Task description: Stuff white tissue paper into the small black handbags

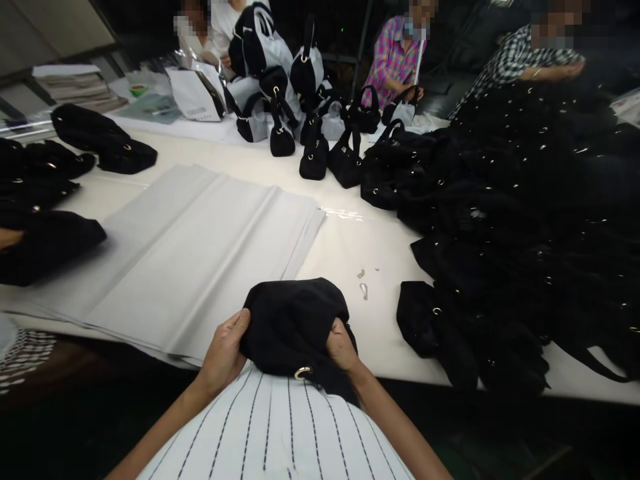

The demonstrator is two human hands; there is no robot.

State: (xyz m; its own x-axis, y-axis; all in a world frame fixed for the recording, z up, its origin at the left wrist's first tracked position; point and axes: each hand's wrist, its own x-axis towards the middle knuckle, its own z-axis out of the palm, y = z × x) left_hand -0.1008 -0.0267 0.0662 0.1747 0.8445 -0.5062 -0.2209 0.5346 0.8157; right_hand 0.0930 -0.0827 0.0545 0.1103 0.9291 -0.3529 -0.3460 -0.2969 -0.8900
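Observation:
A black fabric bag point(295, 320) with a gold ring near its lower edge is held close against my striped shirt, at the table's front edge. My left hand point(227, 347) grips its left side, thumb on top and the other fingers hidden behind the cloth. On the right side, my right hand point(343, 347) is closed on the fabric, with its fingertips tucked out of sight in a fold. Just beyond the bag lies a stack of large grey-white paper sheets point(200, 247).
A big heap of black bags point(500, 220) covers the table's right side. Finished-looking bags point(313, 157) stand upright at the back. More black bags point(100, 137) lie at left, one touched by another person's hand. Small scraps point(363, 291) rest on the white table point(345, 247). Several people work across it.

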